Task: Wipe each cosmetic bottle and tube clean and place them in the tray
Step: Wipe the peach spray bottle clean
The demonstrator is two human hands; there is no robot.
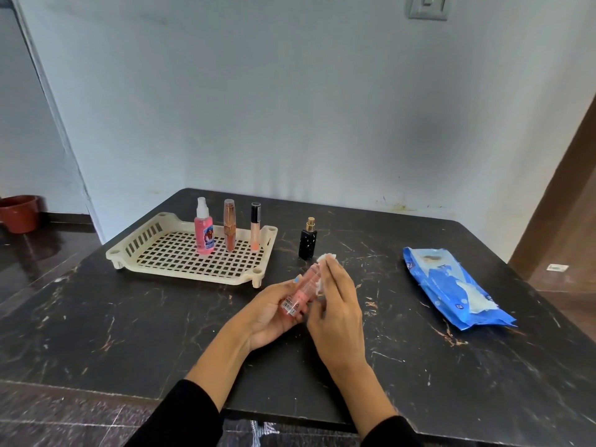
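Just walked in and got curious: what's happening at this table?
A person is cleaning cosmetics. The left hand holds a pink bottle while the right hand rubs it with a white wipe. Three items already stand in the cream tray; a black perfume bottle still waits on the table.

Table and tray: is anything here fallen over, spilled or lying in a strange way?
Nothing stands out. The pink spray bottle, the brown tube and the peach tube stand upright in the cream plastic tray; the black perfume bottle stands upright on the dark table. No spill shows.
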